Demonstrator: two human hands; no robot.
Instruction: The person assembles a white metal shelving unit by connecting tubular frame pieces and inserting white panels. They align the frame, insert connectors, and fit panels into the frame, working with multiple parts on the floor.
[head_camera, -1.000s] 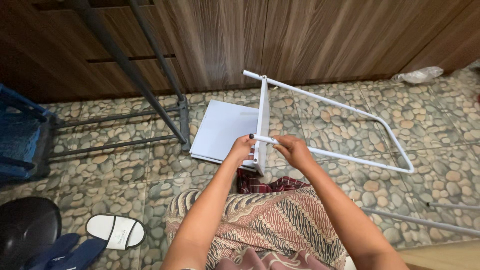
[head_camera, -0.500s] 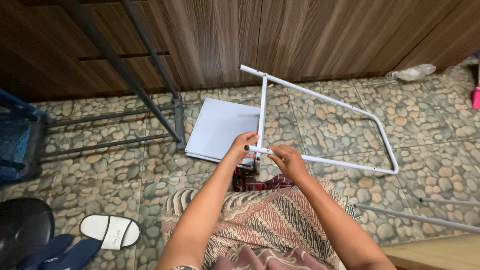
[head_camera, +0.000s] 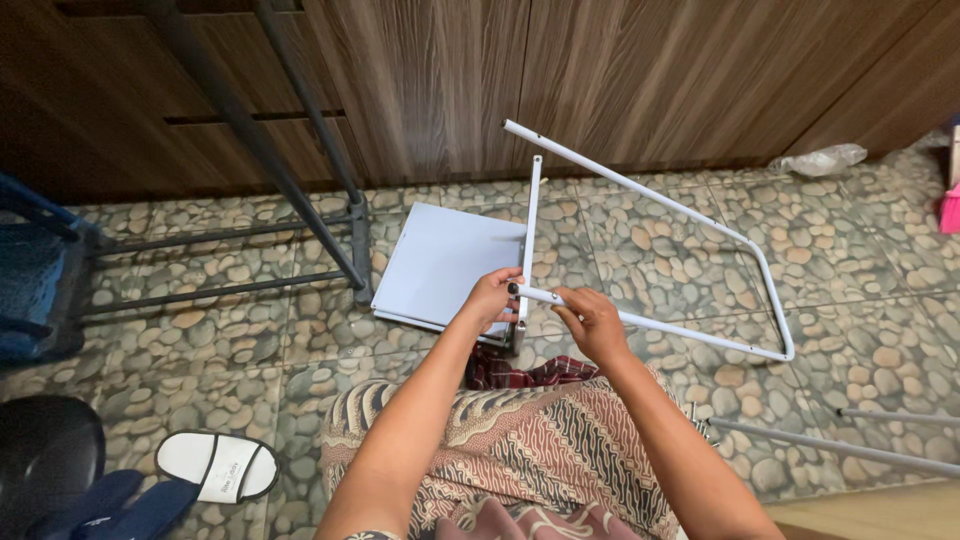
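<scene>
At far left we see a blue crate (head_camera: 30, 280), with a dark stool (head_camera: 45, 450) and a white sandal (head_camera: 218, 466) lower down on the pebble floor (head_camera: 200, 340). A dark rack (head_camera: 300, 200) leans toward the wooden wall (head_camera: 600, 70). Beside it a white panel (head_camera: 445, 262) lies flat. Our left hand (head_camera: 490, 298) grips the upright tube (head_camera: 527, 240) near its lower end. Our right hand (head_camera: 592, 322) closes around the bent frame (head_camera: 700, 215) just behind its open end, which meets the tube. A grey bar (head_camera: 850, 447) lies at right.
</scene>
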